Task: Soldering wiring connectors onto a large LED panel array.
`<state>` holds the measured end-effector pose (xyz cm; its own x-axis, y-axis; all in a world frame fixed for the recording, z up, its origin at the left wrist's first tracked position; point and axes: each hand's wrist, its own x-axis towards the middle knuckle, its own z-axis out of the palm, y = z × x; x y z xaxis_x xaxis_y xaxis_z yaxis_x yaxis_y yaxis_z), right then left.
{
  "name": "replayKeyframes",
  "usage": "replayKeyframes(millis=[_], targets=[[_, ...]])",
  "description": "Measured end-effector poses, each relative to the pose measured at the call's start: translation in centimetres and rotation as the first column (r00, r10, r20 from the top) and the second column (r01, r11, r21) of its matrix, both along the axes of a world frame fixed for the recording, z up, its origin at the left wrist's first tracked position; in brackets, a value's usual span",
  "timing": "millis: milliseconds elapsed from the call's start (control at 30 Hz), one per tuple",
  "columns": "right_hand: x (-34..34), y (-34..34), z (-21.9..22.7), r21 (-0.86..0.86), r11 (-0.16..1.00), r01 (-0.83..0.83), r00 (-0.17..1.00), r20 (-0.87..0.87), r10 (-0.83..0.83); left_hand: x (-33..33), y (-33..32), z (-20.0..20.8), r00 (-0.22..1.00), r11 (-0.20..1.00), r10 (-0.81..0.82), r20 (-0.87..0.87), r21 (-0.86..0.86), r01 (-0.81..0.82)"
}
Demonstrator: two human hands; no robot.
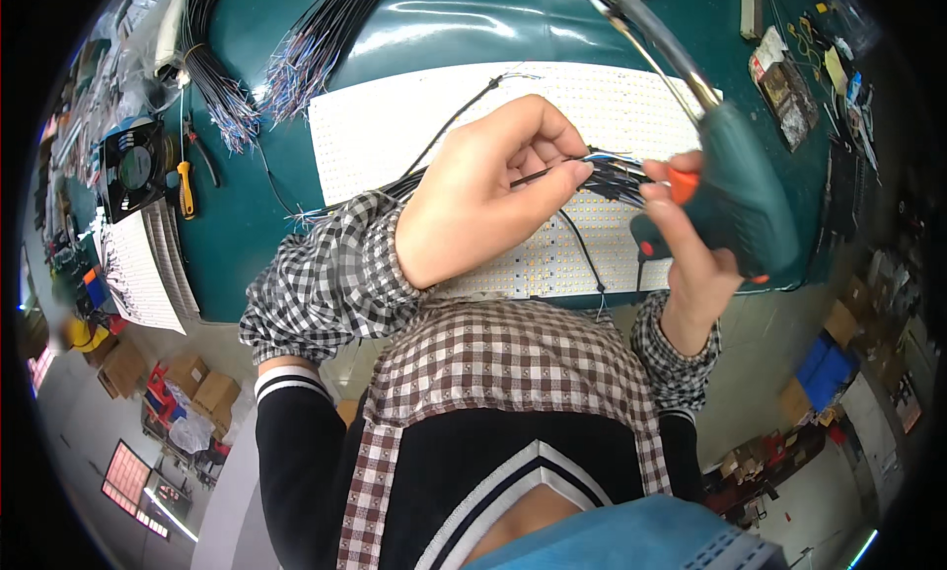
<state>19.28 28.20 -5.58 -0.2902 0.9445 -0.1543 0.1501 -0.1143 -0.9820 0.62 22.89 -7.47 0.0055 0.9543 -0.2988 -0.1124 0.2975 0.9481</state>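
My left hand (473, 190) pinches a thin black cable (529, 178) between thumb and fingertips, its fine coloured wire ends pointing right. My right hand (693, 274) is closed round a dark green soldering gun (755, 190) with an orange trigger, the index finger and thumb close to that trigger. The gun's metal barrel and a thin tube reach up toward the far edge. Below both hands lies a white panel (370, 116) dotted with rows of small yellowish parts. A bundle of black cables (617, 183) crosses it, partly hidden behind my left hand.
Large bundles of black cables (340, 23) lie at the far left of the green table (252, 254). A black fan (133, 168), a yellow-handled screwdriver (185, 187) and pliers (202, 154) sit at the left. A dirty metal-coloured block (786, 102) is at the far right.
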Motion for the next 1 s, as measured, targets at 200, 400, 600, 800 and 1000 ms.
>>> replayKeyframes(millis=[200,400,600,800,1000], targets=[[-0.9,-0.2,-0.8,0.206,0.978,-0.023,1.000,0.018,0.020,0.6,-0.6,-0.2,0.995,0.998,-0.027,0.097,0.055,0.022],[-0.7,-0.2,-0.4,0.159,0.987,0.031,0.998,-0.057,-0.022,0.5,0.0,0.9,0.966,0.992,-0.091,0.242,-0.066,0.110],[-1.1,-0.2,-0.2,0.115,0.989,0.090,0.988,-0.135,-0.074,1.4,-0.5,0.7,0.942,0.988,-0.085,0.324,-0.096,0.122],[-1.0,-0.7,0.7,-0.069,0.982,0.175,0.954,-0.237,-0.186,2.1,-0.9,0.0,0.979,0.997,0.074,0.188,0.010,-0.077],[-0.9,-0.8,0.0,0.085,0.991,0.103,0.988,-0.122,-0.092,2.7,-1.1,-0.1,0.985,0.995,0.082,0.149,0.044,-0.089]])
